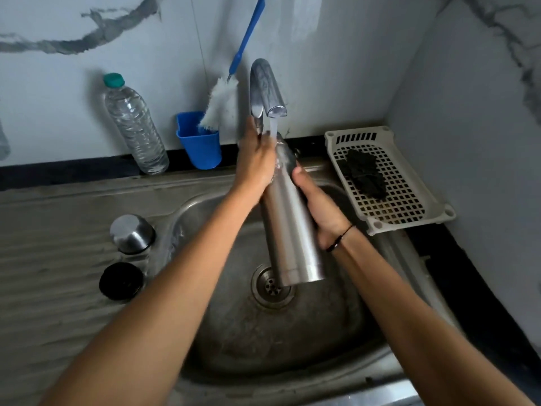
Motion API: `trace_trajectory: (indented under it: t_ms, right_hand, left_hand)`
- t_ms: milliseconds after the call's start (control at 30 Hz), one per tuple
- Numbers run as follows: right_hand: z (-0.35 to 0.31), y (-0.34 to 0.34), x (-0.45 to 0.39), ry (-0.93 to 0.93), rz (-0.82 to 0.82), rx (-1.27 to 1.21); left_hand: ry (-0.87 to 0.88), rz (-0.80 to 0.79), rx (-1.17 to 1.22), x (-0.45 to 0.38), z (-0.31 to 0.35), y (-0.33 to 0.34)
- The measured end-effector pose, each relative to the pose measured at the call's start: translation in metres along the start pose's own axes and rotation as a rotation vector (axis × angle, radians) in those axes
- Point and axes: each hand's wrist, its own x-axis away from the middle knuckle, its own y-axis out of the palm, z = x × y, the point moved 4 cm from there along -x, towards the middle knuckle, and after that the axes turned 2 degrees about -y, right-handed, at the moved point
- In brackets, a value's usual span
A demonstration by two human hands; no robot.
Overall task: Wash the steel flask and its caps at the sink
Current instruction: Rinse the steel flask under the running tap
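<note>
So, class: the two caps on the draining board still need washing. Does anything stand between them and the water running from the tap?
Yes. The flask, held in both hands, sits under the tap, and the left hand and forearm lie between the steel cap, the black cap and the water.

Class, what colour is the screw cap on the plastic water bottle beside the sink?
Teal green, on the plastic water bottle; shown in the head view.

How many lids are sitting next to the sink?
2. A steel cap stands on the draining board left of the basin, and a black cap lies just in front of it. None seem hidden.
</note>
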Motion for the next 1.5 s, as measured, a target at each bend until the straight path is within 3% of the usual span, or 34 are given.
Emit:
trace_trajectory:
  t_ms: [133, 233, 333, 400, 633, 900, 967, 1133, 1233, 1300, 1400, 1500]
  right_hand:
    - [-0.003, 0.004, -0.009, -0.054, 0.161, 0.121]
    - [-0.020, 0.003, -0.024, -0.103, 0.247, 0.131]
    - [-0.028, -0.004, -0.036, -0.097, 0.326, 0.142]
    - [-0.029, -0.003, -0.039, -0.093, 0.351, 0.179]
    - [-0.026, 0.007, -0.028, -0.113, 0.270, 0.065]
    - [0.002, 0.001, -0.008, -0.036, 0.203, -0.230]
    - [0.013, 0.006, -0.004, 0.053, 0.158, -0.296]
    - [0.012, 0.015, -0.005, 0.232, -0.046, -0.329]
    - [0.000, 0.017, -0.013, 0.169, -0.021, -0.268]
    - [-0.004, 0.015, -0.017, 0.144, 0.046, -0.181]
    - [-0.003, 0.014, -0.017, 0.100, 0.136, -0.129]
    - [0.009, 0.014, -0.009, 0.095, 0.140, 0.002]
  left_hand:
    - [-0.046, -0.112, -0.214, 0.003, -0.007, 0.004]
    - [0.115, -0.294, -0.425, 0.051, -0.013, 0.015]
    - [0.362, -0.278, -0.561, 0.103, -0.014, 0.012]
    - [0.349, -0.266, -0.568, 0.103, -0.019, 0.010]
    - [-0.047, -0.189, -0.161, 0.047, -0.006, 0.003]
    - [-0.364, -0.140, 0.382, 0.030, -0.010, -0.007]
    - [-0.341, -0.171, 0.396, 0.037, -0.012, -0.007]
    - [-0.122, -0.237, 0.066, 0.055, -0.012, -0.003]
    - [0.061, -0.255, -0.354, 0.078, -0.010, 0.001]
    - [0.138, -0.216, -0.504, 0.093, -0.005, 0.002]
    - [0.089, -0.214, -0.548, 0.080, -0.003, 0.006]
    - [-0.018, -0.172, -0.435, 0.041, -0.003, 0.008]
